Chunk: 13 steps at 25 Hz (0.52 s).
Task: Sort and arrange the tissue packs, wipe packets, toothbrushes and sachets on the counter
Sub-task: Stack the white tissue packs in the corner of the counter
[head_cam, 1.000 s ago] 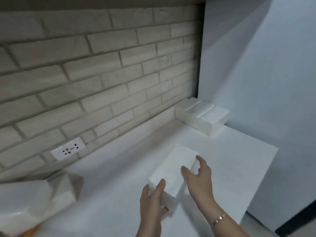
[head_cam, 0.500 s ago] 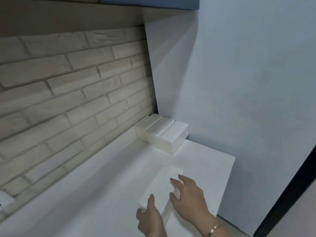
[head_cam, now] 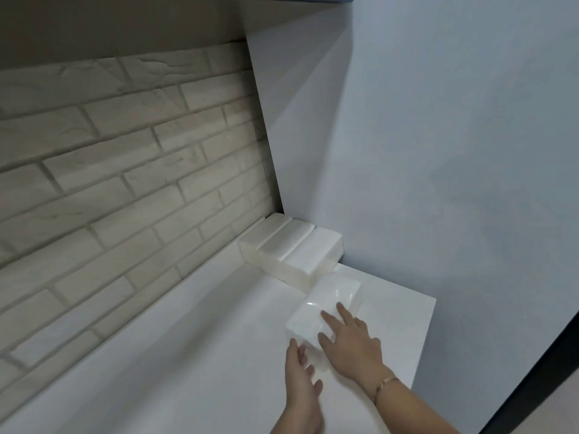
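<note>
White tissue pack near the counter's back right corner, beside three packs; right hand presses its top, fingers straight, spread; left hand, fingers loose, touches its near end

The near white tissue pack in clear plastic film is glossy, its wrap creased and catching bright highlights, while the three white film-wrapped tissue packs in the far corner show a duller, smooth sheen. The white worktop under them is smooth with a faint satin gloss, and the pale grey-beige brick wall at the left is rough, pitted and matt. The pale blue-grey plain wall on the right looks smooth and matt, and the thin gold-coloured bracelet looks like polished metal.
</note>
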Each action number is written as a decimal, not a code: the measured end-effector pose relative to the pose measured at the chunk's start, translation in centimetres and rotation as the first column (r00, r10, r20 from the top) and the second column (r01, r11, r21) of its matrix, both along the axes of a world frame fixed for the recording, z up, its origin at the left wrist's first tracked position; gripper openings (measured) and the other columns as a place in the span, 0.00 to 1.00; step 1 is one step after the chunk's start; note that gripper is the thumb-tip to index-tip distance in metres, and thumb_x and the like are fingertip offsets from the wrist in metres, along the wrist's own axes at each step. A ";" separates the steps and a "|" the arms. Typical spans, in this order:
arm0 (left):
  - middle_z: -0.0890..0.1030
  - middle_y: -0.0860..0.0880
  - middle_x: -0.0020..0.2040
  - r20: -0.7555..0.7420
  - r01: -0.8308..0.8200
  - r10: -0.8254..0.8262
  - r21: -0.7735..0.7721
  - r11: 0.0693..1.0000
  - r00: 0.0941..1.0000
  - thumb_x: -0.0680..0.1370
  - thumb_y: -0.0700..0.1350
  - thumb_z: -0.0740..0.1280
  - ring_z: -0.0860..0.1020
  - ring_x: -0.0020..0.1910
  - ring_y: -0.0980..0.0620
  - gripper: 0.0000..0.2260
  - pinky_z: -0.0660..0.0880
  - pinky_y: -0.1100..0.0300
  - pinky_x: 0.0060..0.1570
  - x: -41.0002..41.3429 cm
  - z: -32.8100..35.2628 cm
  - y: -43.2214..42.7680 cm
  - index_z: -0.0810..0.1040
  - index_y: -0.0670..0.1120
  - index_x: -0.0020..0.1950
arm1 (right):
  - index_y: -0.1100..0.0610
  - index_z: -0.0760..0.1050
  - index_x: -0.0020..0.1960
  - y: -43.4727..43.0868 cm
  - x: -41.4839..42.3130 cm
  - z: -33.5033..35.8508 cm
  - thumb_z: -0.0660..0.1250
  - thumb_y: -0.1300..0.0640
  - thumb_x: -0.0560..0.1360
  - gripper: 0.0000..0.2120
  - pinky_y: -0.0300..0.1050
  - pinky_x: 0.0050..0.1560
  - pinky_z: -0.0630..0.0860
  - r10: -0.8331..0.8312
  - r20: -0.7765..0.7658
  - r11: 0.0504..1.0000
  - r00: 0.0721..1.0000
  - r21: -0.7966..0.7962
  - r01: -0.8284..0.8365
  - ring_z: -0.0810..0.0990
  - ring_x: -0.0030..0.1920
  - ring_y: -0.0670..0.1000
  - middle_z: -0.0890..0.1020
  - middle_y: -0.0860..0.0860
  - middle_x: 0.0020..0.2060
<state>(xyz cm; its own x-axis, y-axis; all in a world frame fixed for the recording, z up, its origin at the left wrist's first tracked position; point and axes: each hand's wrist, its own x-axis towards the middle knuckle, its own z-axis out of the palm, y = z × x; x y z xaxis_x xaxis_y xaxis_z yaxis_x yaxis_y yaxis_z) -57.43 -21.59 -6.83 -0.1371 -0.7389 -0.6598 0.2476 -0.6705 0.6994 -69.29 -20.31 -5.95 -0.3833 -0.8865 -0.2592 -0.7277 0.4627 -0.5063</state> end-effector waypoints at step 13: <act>0.67 0.55 0.78 -0.202 0.306 -0.304 -0.020 0.952 0.931 0.78 0.71 0.54 0.64 0.77 0.53 0.35 0.62 0.41 0.73 -8.0 2.6 -7.9 0.66 0.52 0.79 | 0.36 0.52 0.81 -10.7 -11.3 1.0 0.52 0.38 0.81 0.28 0.61 0.73 0.67 0.024 -0.059 0.992 0.998 0.124 -0.016 0.62 0.79 0.60 0.44 0.41 0.83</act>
<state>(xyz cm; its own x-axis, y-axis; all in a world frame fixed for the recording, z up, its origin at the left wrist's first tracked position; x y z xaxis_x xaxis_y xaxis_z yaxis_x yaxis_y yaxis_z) -65.42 -29.51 -4.19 -0.4845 -0.6333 -0.6035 0.1641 -0.7435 0.6483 -80.62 -31.02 -4.99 -0.3839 -0.8568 -0.3442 -0.7647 0.5039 -0.4017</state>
